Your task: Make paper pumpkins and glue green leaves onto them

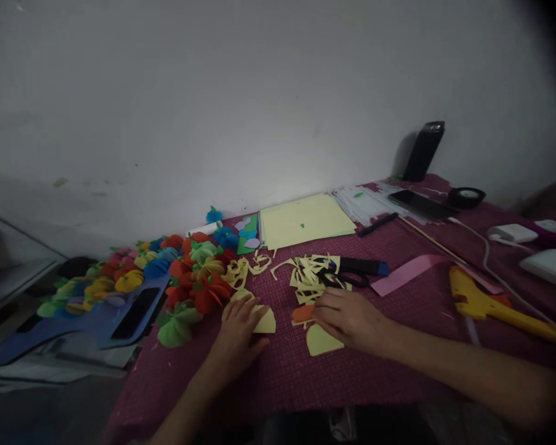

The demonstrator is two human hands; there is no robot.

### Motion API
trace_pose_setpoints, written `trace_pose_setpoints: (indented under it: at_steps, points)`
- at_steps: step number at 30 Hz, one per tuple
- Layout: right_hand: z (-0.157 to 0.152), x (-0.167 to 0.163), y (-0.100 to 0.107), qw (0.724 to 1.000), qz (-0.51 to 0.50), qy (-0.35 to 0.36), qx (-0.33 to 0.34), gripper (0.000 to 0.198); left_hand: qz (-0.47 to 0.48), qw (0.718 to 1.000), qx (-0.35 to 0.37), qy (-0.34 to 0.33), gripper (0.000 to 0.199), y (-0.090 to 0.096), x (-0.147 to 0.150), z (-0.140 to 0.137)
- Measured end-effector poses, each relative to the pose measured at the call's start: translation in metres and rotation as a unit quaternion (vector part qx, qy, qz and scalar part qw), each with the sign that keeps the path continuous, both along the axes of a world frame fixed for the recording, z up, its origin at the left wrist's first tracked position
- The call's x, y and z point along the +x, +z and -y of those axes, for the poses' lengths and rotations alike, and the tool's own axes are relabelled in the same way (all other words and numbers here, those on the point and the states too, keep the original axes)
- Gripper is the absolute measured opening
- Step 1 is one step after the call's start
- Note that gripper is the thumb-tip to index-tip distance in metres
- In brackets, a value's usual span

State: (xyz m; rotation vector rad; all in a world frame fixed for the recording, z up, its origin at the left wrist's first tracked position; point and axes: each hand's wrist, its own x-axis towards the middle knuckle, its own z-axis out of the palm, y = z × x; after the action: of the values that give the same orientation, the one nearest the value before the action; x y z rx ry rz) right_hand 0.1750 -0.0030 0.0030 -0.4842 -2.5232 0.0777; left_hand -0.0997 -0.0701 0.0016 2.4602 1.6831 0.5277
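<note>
My left hand (241, 321) lies flat with its fingers stretched over cut yellow paper pieces (265, 321) with rounded edges. Bent and pressed together, the fingers of my right hand (347, 318) close on the right end of a small orange piece (302, 313); the grip itself is partly hidden. Under that hand lies a yellow piece (322, 341) with a dark outline. Just beyond it, black-handled scissors (352, 280) rest by a heap of thin yellow paper scraps (306, 278).
Colourful paper pumpkins (208, 290) crowd the left side. Yellow sheets (306, 220) lie by the wall. Rightward are a pink strip (410, 272), a yellow glue gun (467, 293), a phone (419, 204), white cables and chargers, tape (466, 197) and a black bottle (424, 151).
</note>
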Motion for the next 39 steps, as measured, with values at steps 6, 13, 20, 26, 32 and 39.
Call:
trace_pose_setpoints:
  at_steps: [6,13,20,26,32,39]
  points:
    - [0.013,-0.012,0.005,0.998,0.065,0.011,-0.019,0.018,-0.125,0.99,0.062,0.006,0.037,-0.012,-0.001,-0.009]
    - [0.031,-0.05,0.011,0.984,0.159,0.044,0.071,0.01,-0.101,0.99,0.091,0.024,0.029,-0.016,0.002,-0.023]
    - [0.037,-0.091,-0.004,0.979,0.18,0.056,0.077,0.012,-0.051,0.989,0.13,0.046,0.025,-0.015,-0.013,-0.023]
    - [0.041,-0.095,-0.007,0.98,0.178,0.076,0.042,0.024,-0.003,0.99,0.136,0.034,0.027,-0.013,-0.014,-0.016]
    - [0.02,-0.051,0.012,0.986,0.11,0.043,-0.115,0.024,0.04,0.991,0.127,0.013,0.028,-0.009,0.002,-0.009]
    - [-0.017,0.019,0.017,0.959,0.138,0.015,-0.246,0.015,0.051,0.997,0.048,-0.042,0.021,0.014,0.044,-0.006]
